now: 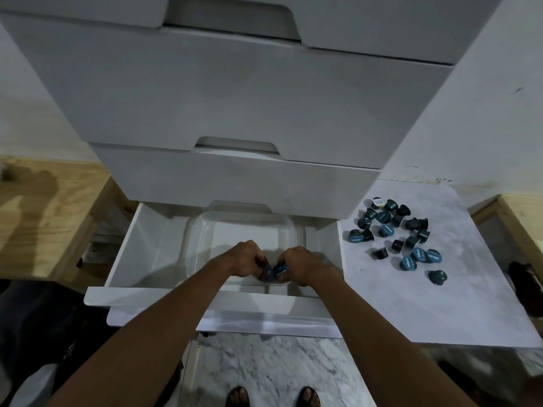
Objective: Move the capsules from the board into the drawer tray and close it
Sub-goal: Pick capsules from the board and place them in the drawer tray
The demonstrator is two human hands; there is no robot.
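Two capsules (280, 270) nestle in left grip (245, 259), right grip (296, 264).

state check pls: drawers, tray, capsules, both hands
bottom drawer: pulled open
drawer above: closed
tray: sits in the bottom drawer
board capsules: scattered loose on the board, not yet moved
held capsules: gripped in both hands over the tray's near end
left hand: fingers curled round capsules
right hand: fingers curled round capsules
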